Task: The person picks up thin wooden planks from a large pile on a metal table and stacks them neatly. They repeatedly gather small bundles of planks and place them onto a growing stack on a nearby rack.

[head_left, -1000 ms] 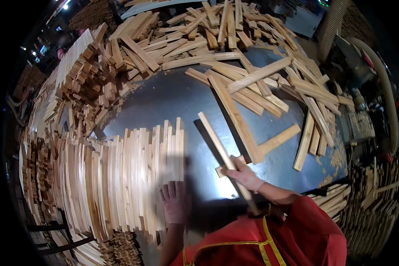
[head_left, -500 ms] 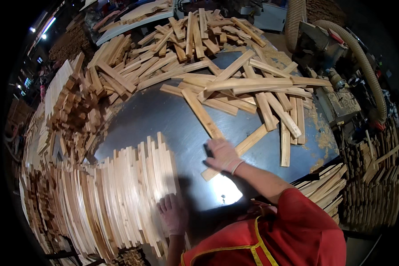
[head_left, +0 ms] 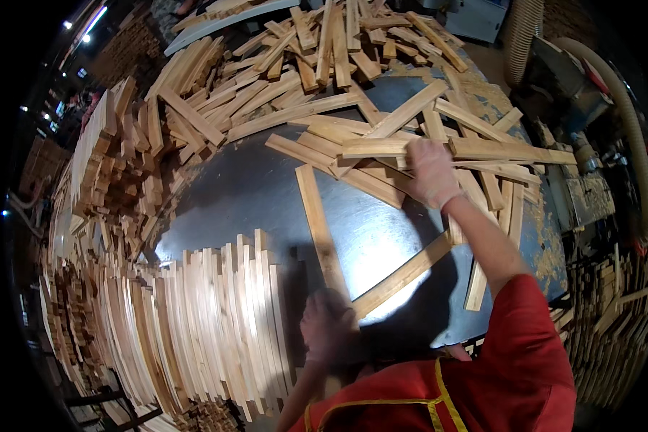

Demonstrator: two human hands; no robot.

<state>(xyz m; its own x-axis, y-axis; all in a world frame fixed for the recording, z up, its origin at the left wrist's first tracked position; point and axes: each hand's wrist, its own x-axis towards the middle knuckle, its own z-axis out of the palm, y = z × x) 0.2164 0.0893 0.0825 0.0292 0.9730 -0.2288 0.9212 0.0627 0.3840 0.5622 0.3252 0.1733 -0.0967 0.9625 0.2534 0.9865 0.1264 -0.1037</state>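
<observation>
My left hand (head_left: 325,325), gloved and slightly blurred, closes on the near end of a wooden strip (head_left: 316,216) that points away across the metal tabletop (head_left: 245,180). Farther off to the right, my gloved right hand (head_left: 432,174) reaches into a loose heap of strips. Its fingers curl over a pale wooden strip (head_left: 374,148) lying on top, and they hide part of it. A separate strip (head_left: 403,277) lies slantwise between my hands, its near end beside my left hand. Just left of that hand, strips stand packed side by side in a long row (head_left: 216,317).
A large jumbled pile of strips (head_left: 331,50) covers the far side. Stacked strips (head_left: 104,151) rise at the left. Sawdust (head_left: 547,245) lies along the right edge, near a machine with a ribbed hose (head_left: 630,129). More strips (head_left: 612,345) are stacked at the lower right.
My right hand has let go of one strip and moved away and right onto another in the heap. The first strip has come nearer, and my left hand has moved right to its end.
</observation>
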